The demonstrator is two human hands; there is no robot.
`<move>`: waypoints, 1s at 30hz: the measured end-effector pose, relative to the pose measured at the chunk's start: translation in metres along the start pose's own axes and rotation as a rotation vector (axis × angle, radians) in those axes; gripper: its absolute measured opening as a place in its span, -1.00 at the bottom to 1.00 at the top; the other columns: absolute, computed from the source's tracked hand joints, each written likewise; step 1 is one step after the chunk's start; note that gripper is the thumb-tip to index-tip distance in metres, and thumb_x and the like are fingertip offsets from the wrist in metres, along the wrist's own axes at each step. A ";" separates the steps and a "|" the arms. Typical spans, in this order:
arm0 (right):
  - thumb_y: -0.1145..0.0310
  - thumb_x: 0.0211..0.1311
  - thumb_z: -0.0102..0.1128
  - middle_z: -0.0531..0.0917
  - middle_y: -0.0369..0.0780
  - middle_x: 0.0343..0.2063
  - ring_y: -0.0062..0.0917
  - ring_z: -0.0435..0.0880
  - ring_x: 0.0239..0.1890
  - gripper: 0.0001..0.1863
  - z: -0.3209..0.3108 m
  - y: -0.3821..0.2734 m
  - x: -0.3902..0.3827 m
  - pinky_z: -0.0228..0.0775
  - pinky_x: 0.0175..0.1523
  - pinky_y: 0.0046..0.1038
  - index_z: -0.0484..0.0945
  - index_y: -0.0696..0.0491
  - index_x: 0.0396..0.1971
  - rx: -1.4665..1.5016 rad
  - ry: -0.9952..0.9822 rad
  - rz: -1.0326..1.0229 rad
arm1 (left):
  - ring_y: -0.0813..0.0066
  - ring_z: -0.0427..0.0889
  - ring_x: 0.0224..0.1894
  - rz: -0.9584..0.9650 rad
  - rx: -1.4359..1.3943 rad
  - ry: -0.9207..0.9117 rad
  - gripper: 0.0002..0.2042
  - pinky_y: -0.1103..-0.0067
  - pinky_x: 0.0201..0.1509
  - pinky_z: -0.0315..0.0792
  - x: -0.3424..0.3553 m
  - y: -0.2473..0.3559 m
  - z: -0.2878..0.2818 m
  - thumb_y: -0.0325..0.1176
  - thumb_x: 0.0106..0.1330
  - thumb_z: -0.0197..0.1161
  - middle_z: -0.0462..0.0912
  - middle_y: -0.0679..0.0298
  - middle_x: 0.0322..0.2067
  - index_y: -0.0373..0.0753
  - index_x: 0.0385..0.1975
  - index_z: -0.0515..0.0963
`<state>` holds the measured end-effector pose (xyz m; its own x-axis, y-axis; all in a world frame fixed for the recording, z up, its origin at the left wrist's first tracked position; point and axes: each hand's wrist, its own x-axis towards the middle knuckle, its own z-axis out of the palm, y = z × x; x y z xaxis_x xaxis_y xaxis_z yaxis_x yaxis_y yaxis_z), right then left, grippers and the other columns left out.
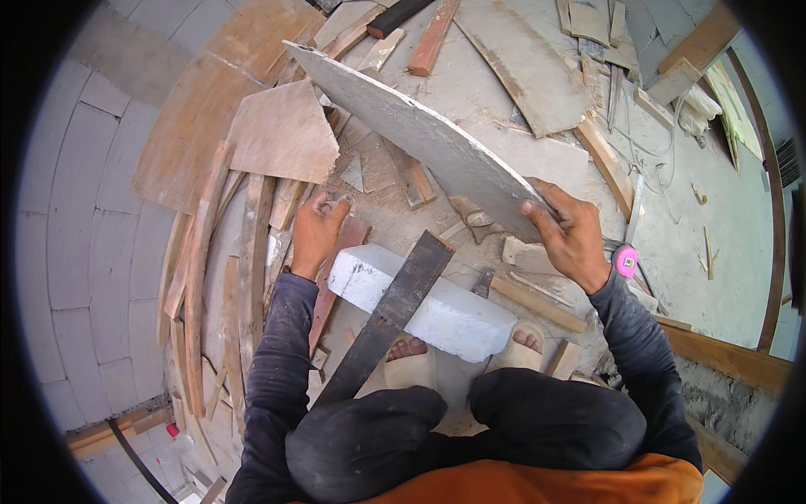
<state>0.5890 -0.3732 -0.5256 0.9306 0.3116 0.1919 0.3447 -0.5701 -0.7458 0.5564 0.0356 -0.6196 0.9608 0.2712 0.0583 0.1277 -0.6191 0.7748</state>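
My right hand (575, 233) grips the near right end of a thin grey board (420, 130), thumb on its face and fingers behind. The board is tilted up on edge and stretches away to the far left. My left hand (316, 233) is apart from it, thumb and fingers curled together; whatever they pinch, if anything, is too small to make out. Between my hands and my feet lies a white block (457, 315), with a dark wooden bar (390, 315) resting across it. A pink tape measure (625, 260), its blade drawn out, lies beside my right wrist.
Several long wood strips (201, 277) are heaped along the block wall (92, 202) at left. Plywood pieces (285, 133) lie at far left. Another panel (529, 71), offcuts (604, 164) and loose wire (663, 160) cover the floor farther right. A timber edge (726, 359) runs at near right.
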 end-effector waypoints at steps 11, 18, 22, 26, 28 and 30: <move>0.30 0.38 0.38 0.81 -0.02 -0.13 -0.42 0.78 -0.11 -0.61 -0.007 0.001 -0.002 0.57 0.08 -0.40 0.70 0.23 0.09 0.111 -0.044 0.223 | 0.70 0.15 -0.71 -0.596 -1.267 0.088 -0.76 0.66 -0.68 0.06 0.042 -0.018 -0.005 -0.14 0.49 0.31 0.18 0.53 -0.72 -0.07 -0.27 0.40; 0.31 0.39 0.36 0.82 -0.03 -0.16 -0.44 0.79 -0.17 -0.61 -0.015 -0.003 -0.009 0.59 0.02 -0.42 0.70 0.22 0.10 0.040 -0.023 0.162 | 0.70 0.17 -0.72 -0.462 -1.374 0.221 -0.68 0.66 -0.71 0.10 -0.011 0.007 -0.119 -0.13 0.50 0.25 0.21 0.51 -0.73 -0.33 -0.11 0.52; 0.31 0.40 0.35 0.82 -0.04 -0.17 -0.44 0.79 -0.16 -0.62 -0.005 -0.008 -0.001 0.59 0.02 -0.42 0.69 0.21 0.11 0.081 0.015 0.102 | 0.69 0.14 -0.73 -0.595 -1.205 0.243 -0.68 0.66 -0.71 0.07 -0.066 -0.047 -0.197 -0.14 0.50 0.24 0.21 0.51 -0.74 -0.34 -0.11 0.53; 0.28 0.42 0.34 0.82 -0.05 -0.17 -0.45 0.79 -0.14 -0.61 0.008 -0.029 0.021 0.59 0.03 -0.42 0.69 0.21 0.12 0.127 -0.003 0.076 | 0.70 0.12 -0.74 -0.806 -0.967 0.203 -0.76 0.67 -0.73 0.00 -0.129 -0.123 -0.266 -0.16 0.50 0.23 0.19 0.52 -0.74 -0.18 -0.32 0.48; 0.27 0.43 0.33 0.82 -0.06 -0.17 -0.45 0.79 -0.13 -0.60 0.018 -0.028 0.035 0.60 0.03 -0.41 0.68 0.21 0.12 0.176 0.002 0.043 | 0.61 0.23 -0.69 -0.962 -0.511 0.229 -0.73 0.56 -0.64 0.12 -0.155 -0.167 -0.309 -0.14 0.48 0.24 0.30 0.44 -0.69 -0.19 -0.38 0.53; 0.30 0.44 0.30 0.82 -0.01 -0.17 -0.38 0.82 -0.19 -0.62 0.036 -0.027 0.049 0.63 -0.02 -0.36 0.68 0.20 0.12 0.204 0.016 -0.050 | 0.49 0.51 -0.57 -1.080 0.169 0.207 -0.65 0.47 -0.49 0.41 -0.161 -0.186 -0.331 -0.10 0.48 0.25 0.56 0.28 -0.57 -0.32 -0.34 0.66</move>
<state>0.6209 -0.3152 -0.5184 0.9155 0.3223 0.2409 0.3599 -0.3883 -0.8484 0.2962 0.3513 -0.5651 0.2665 0.8365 -0.4788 0.9193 -0.0713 0.3870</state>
